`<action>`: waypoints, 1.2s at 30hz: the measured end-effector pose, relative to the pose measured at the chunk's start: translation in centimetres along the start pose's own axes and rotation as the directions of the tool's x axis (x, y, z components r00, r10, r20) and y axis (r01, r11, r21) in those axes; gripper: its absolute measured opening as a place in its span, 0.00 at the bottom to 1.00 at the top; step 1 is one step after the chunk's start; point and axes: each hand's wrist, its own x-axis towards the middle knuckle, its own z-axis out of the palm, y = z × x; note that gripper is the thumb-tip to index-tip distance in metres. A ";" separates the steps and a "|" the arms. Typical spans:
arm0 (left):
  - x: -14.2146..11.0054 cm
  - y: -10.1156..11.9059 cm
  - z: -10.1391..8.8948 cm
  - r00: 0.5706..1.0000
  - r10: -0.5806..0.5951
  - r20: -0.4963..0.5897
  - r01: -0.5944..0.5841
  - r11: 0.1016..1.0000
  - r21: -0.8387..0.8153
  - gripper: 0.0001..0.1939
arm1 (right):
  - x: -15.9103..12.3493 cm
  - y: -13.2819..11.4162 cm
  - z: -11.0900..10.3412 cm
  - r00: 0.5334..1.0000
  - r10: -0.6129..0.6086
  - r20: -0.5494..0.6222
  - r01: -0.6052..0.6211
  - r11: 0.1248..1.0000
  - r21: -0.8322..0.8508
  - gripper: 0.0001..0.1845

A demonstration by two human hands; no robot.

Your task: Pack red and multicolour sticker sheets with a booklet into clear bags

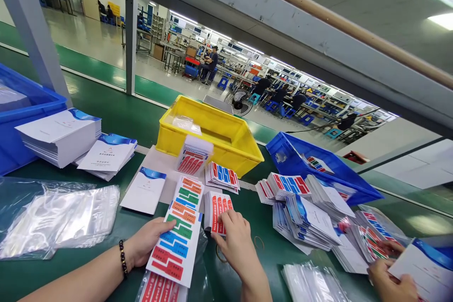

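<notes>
My left hand (145, 241) grips a long sticker sheet (177, 236) with orange, green, blue and red shapes, thumb on top. White and blue edges show beneath it. Under its lower end lies a red "Max Level" label sheet (159, 289) in clear plastic. My right hand (236, 238) has its curled fingers and thumb at the near edge of a stack of red label sheets (213, 212). Just behind are red-and-blue sticker sheets (222, 177) and a plastic-wrapped red label pack (193, 158). A white-and-blue booklet (145, 191) lies left of the sticker sheet.
A yellow bin (208, 139) stands behind, with blue bins (318, 165) at both sides. Booklet stacks (60, 134) and clear bags (67, 217) lie left. More booklets (311, 219) and a rubber band (259, 242) lie right. A co-worker's hands (391, 273) hold a booklet at far right.
</notes>
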 end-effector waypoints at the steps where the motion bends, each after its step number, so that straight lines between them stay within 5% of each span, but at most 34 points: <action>1: -0.1 0.1 0.1 1.000 -0.006 -0.003 0.006 1.000 0.006 0.23 | 0.0 0.1 0.0 1.000 -0.002 0.015 0.002 1.000 0.016 0.08; 7: -0.4 0.3 0.4 0.999 -0.014 -0.033 0.015 1.000 0.007 0.23 | 0.4 -0.8 0.1 0.998 0.056 -0.004 -0.056 0.998 -0.028 0.13; 14: -0.1 0.2 0.2 1.000 -0.012 -0.025 0.012 1.000 -0.013 0.23 | 0.8 -1.8 0.6 0.992 0.079 -0.096 -0.094 0.984 -0.153 0.06; 24: -0.6 0.4 0.5 1.000 0.003 -0.020 -0.003 1.000 -0.002 0.19 | -0.1 -0.1 -0.2 0.981 0.071 -0.181 -0.053 0.993 0.106 0.15; 26: -0.3 0.2 0.3 1.000 0.019 0.004 -0.019 1.000 -0.009 0.19 | 0.0 -0.3 -0.3 0.942 0.056 -0.330 0.002 0.985 0.172 0.12; 30: 0.5 -0.8 -0.3 0.997 0.066 0.040 -0.065 0.998 -0.027 0.20 | 0.1 -3.3 -0.4 0.778 -0.064 -0.625 0.253 0.943 0.218 0.11; 36: 0.9 -1.4 -0.2 0.979 0.201 0.034 -0.200 0.979 -0.033 0.20 | -0.3 -9.1 0.3 0.812 -0.351 -0.467 0.490 0.844 0.219 0.10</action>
